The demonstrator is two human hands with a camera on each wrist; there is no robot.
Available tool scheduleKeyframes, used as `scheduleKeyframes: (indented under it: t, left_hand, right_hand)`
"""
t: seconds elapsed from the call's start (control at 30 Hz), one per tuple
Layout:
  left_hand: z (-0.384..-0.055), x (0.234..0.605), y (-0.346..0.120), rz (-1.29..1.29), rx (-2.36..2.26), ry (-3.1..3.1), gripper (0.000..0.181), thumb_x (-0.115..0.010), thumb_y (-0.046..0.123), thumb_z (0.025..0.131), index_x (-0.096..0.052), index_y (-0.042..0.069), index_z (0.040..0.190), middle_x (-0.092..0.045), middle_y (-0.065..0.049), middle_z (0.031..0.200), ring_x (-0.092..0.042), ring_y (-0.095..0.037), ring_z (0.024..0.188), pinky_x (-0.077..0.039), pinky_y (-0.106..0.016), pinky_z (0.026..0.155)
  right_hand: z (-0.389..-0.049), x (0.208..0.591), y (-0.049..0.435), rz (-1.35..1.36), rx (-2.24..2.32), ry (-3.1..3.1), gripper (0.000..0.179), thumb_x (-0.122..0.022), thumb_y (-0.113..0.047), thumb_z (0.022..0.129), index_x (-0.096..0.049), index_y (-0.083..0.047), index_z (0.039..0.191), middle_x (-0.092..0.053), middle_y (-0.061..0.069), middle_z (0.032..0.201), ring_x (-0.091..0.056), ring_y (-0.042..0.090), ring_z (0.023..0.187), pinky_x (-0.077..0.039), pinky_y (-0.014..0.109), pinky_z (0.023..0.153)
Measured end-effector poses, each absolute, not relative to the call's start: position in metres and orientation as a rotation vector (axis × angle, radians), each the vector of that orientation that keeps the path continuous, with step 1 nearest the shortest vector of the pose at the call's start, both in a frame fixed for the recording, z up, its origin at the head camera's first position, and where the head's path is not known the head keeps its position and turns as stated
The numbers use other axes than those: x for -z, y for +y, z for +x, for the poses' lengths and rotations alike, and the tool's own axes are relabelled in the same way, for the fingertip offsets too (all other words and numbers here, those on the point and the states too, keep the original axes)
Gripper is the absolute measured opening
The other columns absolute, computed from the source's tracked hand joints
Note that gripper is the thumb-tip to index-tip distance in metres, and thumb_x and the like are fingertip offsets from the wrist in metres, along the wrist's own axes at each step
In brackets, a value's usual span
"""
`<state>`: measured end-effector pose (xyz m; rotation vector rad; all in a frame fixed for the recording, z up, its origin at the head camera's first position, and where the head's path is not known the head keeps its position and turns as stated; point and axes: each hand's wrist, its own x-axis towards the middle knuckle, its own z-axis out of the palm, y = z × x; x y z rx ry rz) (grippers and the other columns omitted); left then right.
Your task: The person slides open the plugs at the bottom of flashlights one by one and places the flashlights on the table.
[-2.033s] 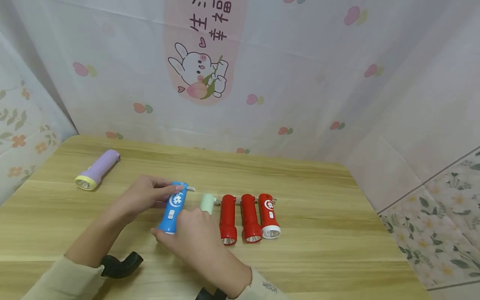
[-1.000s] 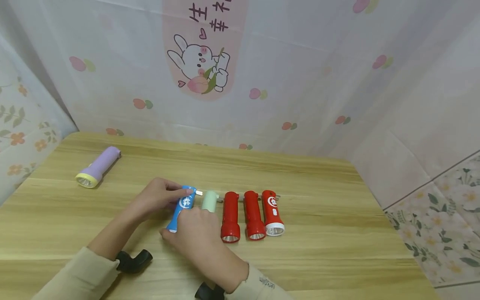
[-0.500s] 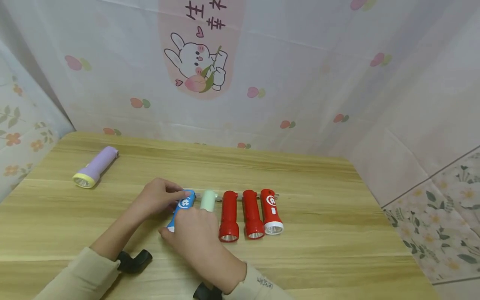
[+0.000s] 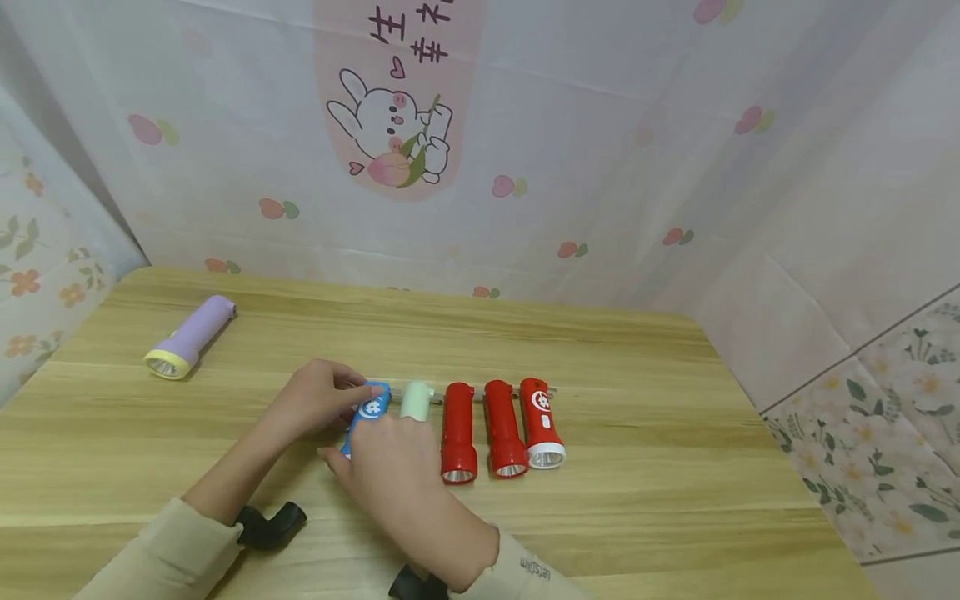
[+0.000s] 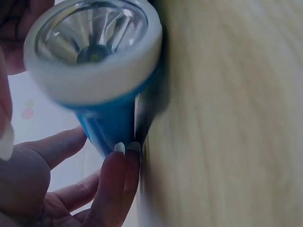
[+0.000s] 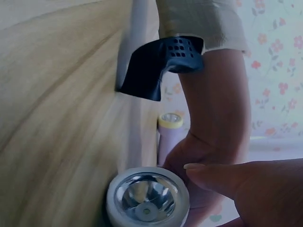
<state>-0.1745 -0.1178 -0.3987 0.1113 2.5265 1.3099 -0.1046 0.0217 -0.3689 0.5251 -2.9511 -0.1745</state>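
Observation:
A blue flashlight (image 4: 372,408) with a white flower print lies at the left end of a row of flashlights. My left hand (image 4: 315,400) grips its tail end, thumb on top. Over its front part is my right hand (image 4: 397,467), holding it with the thumb on the left side; the fingers are mostly hidden. In the left wrist view the blue flashlight (image 5: 111,123) shows a white rim and clear lens, with left fingertips along its body. A mint green flashlight (image 4: 415,400) sits just right of it, its front covered by my right hand.
Two plain red flashlights (image 4: 458,429) and a red one with a white rim (image 4: 543,421) continue the row to the right. Apart at the back left lies a purple flashlight (image 4: 193,333) with a yellow rim. A patterned curtain (image 4: 600,150) hangs behind the wooden table (image 4: 660,500).
Both hands have moved the blue flashlight right, up to the mint green one, and its tail has come level with the row. Over the last half second hardly anything moves.

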Motion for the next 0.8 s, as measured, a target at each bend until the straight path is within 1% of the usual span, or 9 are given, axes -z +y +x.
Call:
scheduleKeyframes:
  t: [0.2, 0.37, 0.43, 0.53, 0.6, 0.67, 0.73, 0.77, 0.8]
  left_hand:
    - [-0.173, 0.396, -0.121, 0.089, -1.344, 2.507, 0.043, -0.065, 0.032, 0.098, -0.068, -0.005, 0.120, -0.075, -0.023, 0.108, -0.075, -0.017, 0.074, -0.062, -0.032, 0.065]
    - [-0.172, 0.387, -0.130, 0.099, -1.338, 2.531, 0.047, -0.061, 0.034, 0.100, -0.065, -0.006, 0.125, -0.071, -0.027, 0.116, -0.074, -0.018, 0.076, -0.063, -0.033, 0.066]
    - [-0.170, 0.383, -0.137, 0.098, -1.305, 2.562, 0.050, -0.061, 0.037, 0.101, -0.064, -0.005, 0.127, -0.070, -0.027, 0.119, -0.074, -0.017, 0.077, -0.062, -0.033, 0.066]
    - [-0.167, 0.376, -0.151, 0.107, -1.252, 2.621, 0.053, -0.059, 0.041, 0.102, -0.063, -0.005, 0.129, -0.068, -0.028, 0.121, -0.074, -0.019, 0.078, -0.062, -0.033, 0.066]
    - [-0.166, 0.371, -0.164, 0.109, -1.215, 2.666, 0.055, -0.057, 0.043, 0.102, -0.062, -0.005, 0.130, -0.068, -0.029, 0.121, -0.075, -0.022, 0.080, -0.062, -0.034, 0.066]
    - [-0.166, 0.365, -0.176, 0.115, -1.189, 2.713, 0.055, -0.056, 0.043, 0.103, -0.063, -0.006, 0.129, -0.068, -0.030, 0.119, -0.075, -0.025, 0.083, -0.062, -0.035, 0.066]
    - [-0.168, 0.359, -0.189, 0.119, -1.142, 2.775, 0.055, -0.055, 0.043, 0.103, -0.064, -0.005, 0.127, -0.069, -0.030, 0.118, -0.075, -0.027, 0.084, -0.061, -0.035, 0.065]
    - [-0.170, 0.356, -0.196, 0.122, -1.109, 2.816, 0.055, -0.054, 0.043, 0.103, -0.065, -0.005, 0.126, -0.068, -0.030, 0.118, -0.075, -0.031, 0.087, -0.061, -0.038, 0.068]
    - [-0.172, 0.355, -0.203, 0.112, -1.077, 2.848, 0.055, -0.054, 0.045, 0.103, -0.065, -0.005, 0.126, -0.068, -0.031, 0.119, -0.073, -0.035, 0.093, -0.061, -0.043, 0.072]
  right_hand:
    - [-0.107, 0.363, 0.028, 0.533, 0.139, -2.920, 0.055, -0.061, -0.070, 0.089, -0.062, -0.021, 0.065, -0.044, -0.007, 0.051, -0.035, 0.011, 0.036, -0.022, 0.022, 0.034]
    - [-0.112, 0.357, 0.034, 0.566, 0.092, -2.941, 0.063, -0.057, -0.070, 0.091, -0.050, -0.020, 0.052, -0.039, -0.007, 0.045, -0.037, 0.012, 0.036, -0.023, 0.022, 0.034]
    - [-0.114, 0.354, 0.037, 0.596, 0.016, -2.975, 0.064, -0.057, -0.069, 0.092, -0.047, -0.020, 0.051, -0.035, -0.007, 0.044, -0.036, 0.011, 0.037, -0.024, 0.021, 0.036]
    - [-0.118, 0.350, 0.043, 0.692, -0.183, -3.026, 0.062, -0.058, -0.066, 0.093, -0.050, -0.019, 0.054, -0.031, -0.008, 0.045, -0.035, 0.009, 0.039, -0.023, 0.020, 0.038]
    - [-0.120, 0.347, 0.048, 0.766, -0.348, -3.054, 0.053, -0.060, -0.062, 0.094, -0.063, -0.019, 0.063, -0.034, -0.011, 0.046, -0.037, 0.006, 0.042, -0.026, 0.018, 0.040]
    - [-0.122, 0.344, 0.053, 0.838, -0.485, -3.065, 0.045, -0.062, -0.060, 0.094, -0.074, -0.019, 0.078, -0.043, -0.014, 0.048, -0.040, 0.001, 0.046, -0.031, 0.016, 0.043]
    - [-0.123, 0.340, 0.058, 0.884, -0.596, -3.073, 0.042, -0.063, -0.057, 0.094, -0.079, -0.019, 0.093, -0.054, -0.015, 0.054, -0.046, -0.002, 0.049, -0.037, 0.015, 0.047]
    - [-0.124, 0.339, 0.060, 0.901, -0.641, -3.073, 0.041, -0.064, -0.056, 0.094, -0.080, -0.018, 0.099, -0.059, -0.015, 0.057, -0.048, -0.003, 0.051, -0.040, 0.014, 0.049]
    - [-0.125, 0.337, 0.062, 0.912, -0.674, -3.071, 0.040, -0.064, -0.055, 0.094, -0.079, -0.018, 0.100, -0.061, -0.015, 0.060, -0.049, -0.004, 0.052, -0.040, 0.014, 0.050]
